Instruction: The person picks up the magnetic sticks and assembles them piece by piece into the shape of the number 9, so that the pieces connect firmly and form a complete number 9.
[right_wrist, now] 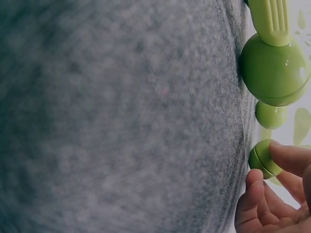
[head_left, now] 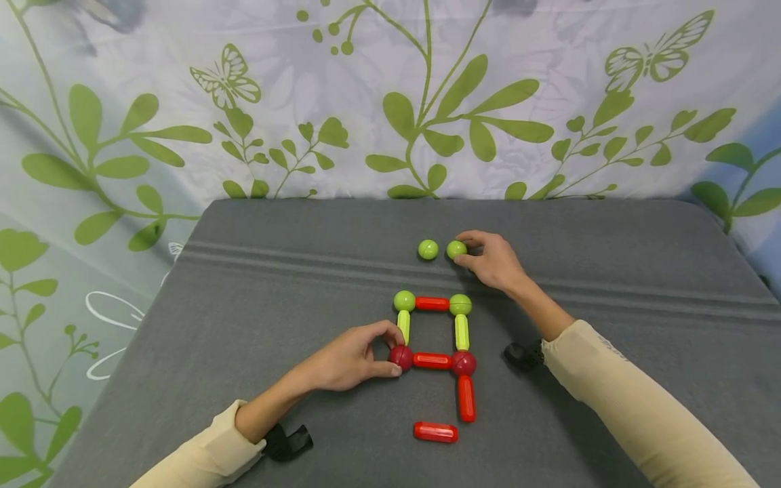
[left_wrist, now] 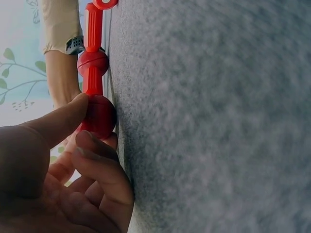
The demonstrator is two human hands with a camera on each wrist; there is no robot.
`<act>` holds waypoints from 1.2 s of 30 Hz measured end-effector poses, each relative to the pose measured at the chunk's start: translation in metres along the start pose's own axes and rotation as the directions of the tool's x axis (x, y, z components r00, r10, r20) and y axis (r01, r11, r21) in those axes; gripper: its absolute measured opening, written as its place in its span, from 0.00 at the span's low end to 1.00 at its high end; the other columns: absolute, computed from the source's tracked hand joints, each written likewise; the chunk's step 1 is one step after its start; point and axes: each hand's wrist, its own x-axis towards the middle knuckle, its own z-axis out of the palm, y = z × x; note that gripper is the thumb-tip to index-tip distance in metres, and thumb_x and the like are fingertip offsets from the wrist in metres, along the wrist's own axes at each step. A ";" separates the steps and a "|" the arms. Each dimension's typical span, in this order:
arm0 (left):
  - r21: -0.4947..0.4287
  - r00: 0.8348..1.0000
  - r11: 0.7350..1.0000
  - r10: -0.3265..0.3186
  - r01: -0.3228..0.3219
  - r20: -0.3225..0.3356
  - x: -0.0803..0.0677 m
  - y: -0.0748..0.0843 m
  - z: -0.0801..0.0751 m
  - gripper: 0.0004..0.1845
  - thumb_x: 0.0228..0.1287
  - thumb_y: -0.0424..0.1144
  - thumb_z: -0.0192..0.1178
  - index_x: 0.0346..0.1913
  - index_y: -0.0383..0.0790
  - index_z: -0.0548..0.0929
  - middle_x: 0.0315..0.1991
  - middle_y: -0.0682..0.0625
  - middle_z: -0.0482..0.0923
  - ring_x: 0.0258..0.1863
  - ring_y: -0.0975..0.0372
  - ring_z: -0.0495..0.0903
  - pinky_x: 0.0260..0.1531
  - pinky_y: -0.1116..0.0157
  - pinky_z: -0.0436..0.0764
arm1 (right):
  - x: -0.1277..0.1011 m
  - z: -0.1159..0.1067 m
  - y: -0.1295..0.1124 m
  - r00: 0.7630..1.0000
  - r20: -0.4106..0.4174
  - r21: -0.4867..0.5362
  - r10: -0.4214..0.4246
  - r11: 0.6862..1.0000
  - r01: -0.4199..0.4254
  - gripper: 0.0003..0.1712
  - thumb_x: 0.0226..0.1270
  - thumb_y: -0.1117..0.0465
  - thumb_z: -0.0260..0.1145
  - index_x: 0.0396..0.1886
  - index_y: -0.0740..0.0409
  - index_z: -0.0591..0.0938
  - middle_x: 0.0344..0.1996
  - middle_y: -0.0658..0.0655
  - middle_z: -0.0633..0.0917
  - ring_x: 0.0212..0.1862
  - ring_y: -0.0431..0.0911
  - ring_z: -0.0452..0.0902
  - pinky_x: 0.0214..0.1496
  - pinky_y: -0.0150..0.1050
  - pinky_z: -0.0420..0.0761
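My left hand [head_left: 349, 359] pinches a dark red ball [head_left: 401, 359] at the near left corner of a square of rods and balls. In the left wrist view, thumb and fingertips sit around that ball [left_wrist: 101, 116], which joins a red rod [left_wrist: 93, 80]. Farther back, my right hand [head_left: 493, 263] holds a loose green ball [head_left: 455, 250] between thumb and fingers. The square has green balls [head_left: 405, 301] at its back corners, yellow-green rods [head_left: 462, 332] along its sides, and red rods [head_left: 432, 360] across. Another red ball [head_left: 464, 363] forms its near right corner.
Left of my right hand lies a second loose green ball [head_left: 428, 249]. One red rod [head_left: 466, 398] extends toward me from the near right corner; another red rod [head_left: 436, 432] lies apart in front. A patterned cloth [head_left: 342, 102] hangs behind the grey table [head_left: 256, 291].
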 end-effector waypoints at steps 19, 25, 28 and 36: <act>-0.009 1.000 1.000 0.000 0.000 -0.004 -0.001 0.000 0.003 0.16 0.55 0.40 0.66 0.45 0.50 0.74 0.38 0.56 0.74 0.10 0.67 0.63 0.14 0.71 0.65 | -0.009 0.000 -0.003 0.999 -0.028 -0.052 -0.042 0.998 0.040 0.20 0.60 0.60 0.65 0.52 0.57 0.76 0.47 0.61 0.79 0.39 0.52 0.75 0.35 0.45 0.73; 0.010 1.000 1.000 0.010 -0.010 -0.007 -0.002 -0.002 0.002 0.16 0.55 0.41 0.66 0.46 0.52 0.74 0.38 0.57 0.75 0.11 0.67 0.63 0.14 0.71 0.66 | -0.025 -0.004 -0.008 0.997 -0.031 -0.068 -0.068 0.995 0.066 0.20 0.60 0.57 0.66 0.51 0.54 0.77 0.44 0.58 0.79 0.33 0.48 0.74 0.29 0.42 0.73; 0.002 1.000 1.000 0.003 -0.003 -0.007 -0.002 -0.002 0.002 0.16 0.55 0.41 0.66 0.45 0.52 0.74 0.38 0.57 0.75 0.11 0.67 0.63 0.14 0.71 0.65 | -0.036 -0.006 -0.010 0.995 -0.031 -0.080 -0.094 0.993 0.091 0.20 0.60 0.56 0.66 0.51 0.54 0.77 0.43 0.57 0.79 0.30 0.47 0.73 0.27 0.42 0.72; -0.024 1.000 1.000 0.011 -0.011 -0.001 -0.002 0.001 0.001 0.16 0.55 0.42 0.66 0.45 0.51 0.74 0.38 0.56 0.75 0.11 0.67 0.64 0.14 0.71 0.65 | -0.068 -0.010 -0.016 0.988 -0.025 -0.091 -0.153 0.984 0.150 0.18 0.59 0.55 0.67 0.48 0.52 0.78 0.39 0.53 0.80 0.27 0.44 0.72 0.25 0.40 0.71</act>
